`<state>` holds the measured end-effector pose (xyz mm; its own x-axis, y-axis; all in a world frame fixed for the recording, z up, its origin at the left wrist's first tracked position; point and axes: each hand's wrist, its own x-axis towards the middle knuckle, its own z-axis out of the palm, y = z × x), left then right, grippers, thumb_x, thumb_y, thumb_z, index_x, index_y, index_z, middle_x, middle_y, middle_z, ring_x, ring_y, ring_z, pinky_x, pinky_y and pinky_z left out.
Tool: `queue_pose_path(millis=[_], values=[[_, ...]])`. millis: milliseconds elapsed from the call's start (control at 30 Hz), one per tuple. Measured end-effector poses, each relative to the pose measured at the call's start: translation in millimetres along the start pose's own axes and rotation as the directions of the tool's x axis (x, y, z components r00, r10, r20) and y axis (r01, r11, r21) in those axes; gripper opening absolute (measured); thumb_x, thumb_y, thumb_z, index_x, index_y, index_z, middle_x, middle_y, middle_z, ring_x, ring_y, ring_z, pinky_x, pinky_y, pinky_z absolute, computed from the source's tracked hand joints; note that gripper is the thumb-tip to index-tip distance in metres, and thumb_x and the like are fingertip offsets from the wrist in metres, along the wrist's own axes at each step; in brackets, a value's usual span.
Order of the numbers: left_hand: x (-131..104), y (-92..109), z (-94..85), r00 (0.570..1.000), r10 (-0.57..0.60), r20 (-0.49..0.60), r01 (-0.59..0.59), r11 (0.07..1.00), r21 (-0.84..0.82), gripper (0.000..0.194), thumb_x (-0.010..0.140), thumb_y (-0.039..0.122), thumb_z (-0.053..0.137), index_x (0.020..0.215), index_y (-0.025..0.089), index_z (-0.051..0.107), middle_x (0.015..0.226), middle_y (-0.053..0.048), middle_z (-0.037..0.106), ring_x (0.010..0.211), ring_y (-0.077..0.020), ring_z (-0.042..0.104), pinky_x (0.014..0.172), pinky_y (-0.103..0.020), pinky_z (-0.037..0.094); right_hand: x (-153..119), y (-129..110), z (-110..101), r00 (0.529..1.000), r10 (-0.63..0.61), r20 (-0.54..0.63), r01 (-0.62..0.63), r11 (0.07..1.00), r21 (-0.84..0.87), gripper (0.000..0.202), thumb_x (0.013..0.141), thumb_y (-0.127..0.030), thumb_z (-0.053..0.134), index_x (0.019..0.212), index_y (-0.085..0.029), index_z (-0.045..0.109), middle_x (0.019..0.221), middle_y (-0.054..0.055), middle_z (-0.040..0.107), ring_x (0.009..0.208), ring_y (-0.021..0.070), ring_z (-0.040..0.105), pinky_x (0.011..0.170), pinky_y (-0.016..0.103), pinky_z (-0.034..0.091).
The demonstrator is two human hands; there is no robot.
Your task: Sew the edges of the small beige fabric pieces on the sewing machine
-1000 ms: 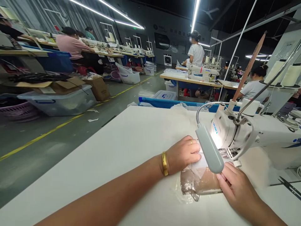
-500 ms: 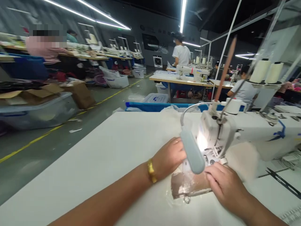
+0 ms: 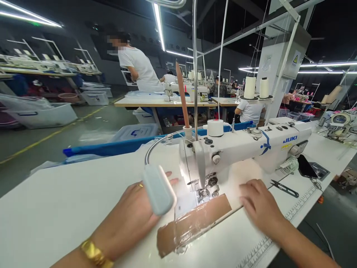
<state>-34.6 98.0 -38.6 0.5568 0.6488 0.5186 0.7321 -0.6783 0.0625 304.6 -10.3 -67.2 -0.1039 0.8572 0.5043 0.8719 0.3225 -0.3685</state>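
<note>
A white sewing machine (image 3: 237, 145) stands on the white table, its needle area lit. Brown tape (image 3: 195, 225) lies across the table in front of the needle. My left hand (image 3: 134, 212), with a gold bracelet at the wrist, is left of the needle, fingers apart, partly hidden by the grey lamp head (image 3: 158, 190). My right hand (image 3: 258, 204) is right of the tape, fingers bent over the edge of a pale, blurred piece (image 3: 244, 178); whether it grips this is unclear.
Black thread snips (image 3: 284, 188), a phone (image 3: 306, 166) and a coiled cable (image 3: 290, 165) lie at the right. A printed ruler (image 3: 299, 204) runs along the table edge. A person in white (image 3: 142, 69) stands beyond, behind another machine table (image 3: 167, 102). A brown pencil (image 3: 182, 95) stands on the machine.
The view has swung to the right, showing more of the machine. My right hand has come away from the brown tape, and my left hand's fingers have spread beside the lamp.
</note>
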Motion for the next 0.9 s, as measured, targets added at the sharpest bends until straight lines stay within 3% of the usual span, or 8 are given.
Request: queue_pose_path(millis=[67,200,367,500,700,900], values=[[-8,17,-8.0,1.000,0.017,0.003,-0.017,1.000,0.014,0.039,0.105,0.040,0.039,0.116,0.025,0.073,0.127,-0.008,0.071,0.112,-0.0340,0.066,0.095,-0.046,0.050,3,15,-2,0.996,0.086,0.005,-0.086,0.996,0.018,0.016,0.094,-0.010,0.054,0.098,-0.022,0.063,0.097,0.007,0.064,0.092,0.0274,0.057,0.080,0.041,0.048],[-19,46,-20.5,0.998,0.058,0.032,-0.056,0.997,-0.049,0.039,0.106,0.043,0.040,0.111,0.026,0.075,0.118,-0.009,0.074,0.106,-0.0310,0.067,0.090,-0.042,0.052,6,25,0,0.993,0.118,0.010,-0.118,0.990,0.081,0.019,0.095,-0.009,0.052,0.082,-0.022,0.058,0.086,0.003,0.063,0.085,0.0240,0.057,0.077,0.038,0.048],[-21,77,-26.8,0.972,0.127,0.197,-0.048,0.931,-0.362,0.034,0.106,0.034,0.041,0.099,0.025,0.073,0.102,-0.005,0.074,0.088,-0.0212,0.067,0.076,-0.029,0.053,4,22,-2,0.991,0.133,-0.002,-0.132,0.981,0.143,0.019,0.097,-0.015,0.050,0.081,-0.023,0.055,0.084,0.004,0.062,0.084,0.0242,0.056,0.075,0.037,0.046],[-15,99,-22.6,0.945,0.146,0.293,0.026,0.860,-0.510,0.030,0.103,0.027,0.041,0.096,0.024,0.070,0.094,-0.002,0.073,0.085,-0.0188,0.067,0.076,-0.028,0.054,6,19,1,0.994,0.105,0.033,-0.110,0.976,0.189,0.008,0.092,-0.015,0.058,0.090,-0.023,0.059,0.096,0.005,0.065,0.093,0.0260,0.057,0.082,0.039,0.047],[-10,113,-15.1,0.936,0.116,0.331,0.109,0.800,-0.590,0.026,0.099,0.026,0.046,0.096,0.025,0.071,0.099,-0.001,0.074,0.092,-0.0194,0.069,0.084,-0.030,0.054,9,21,3,0.987,0.160,0.030,-0.162,0.955,0.249,0.017,0.093,-0.017,0.054,0.078,-0.023,0.058,0.083,0.003,0.063,0.084,0.0241,0.058,0.078,0.037,0.047],[-2,121,-14.4,0.872,0.006,0.489,0.337,0.717,-0.610,0.023,0.094,0.033,0.053,0.091,0.024,0.074,0.097,-0.003,0.075,0.094,-0.0227,0.068,0.085,-0.033,0.054,7,25,-1,0.974,0.225,-0.008,-0.210,0.924,0.321,0.013,0.088,-0.018,0.056,0.078,-0.024,0.061,0.079,0.000,0.062,0.074,0.0199,0.059,0.067,0.030,0.048]])
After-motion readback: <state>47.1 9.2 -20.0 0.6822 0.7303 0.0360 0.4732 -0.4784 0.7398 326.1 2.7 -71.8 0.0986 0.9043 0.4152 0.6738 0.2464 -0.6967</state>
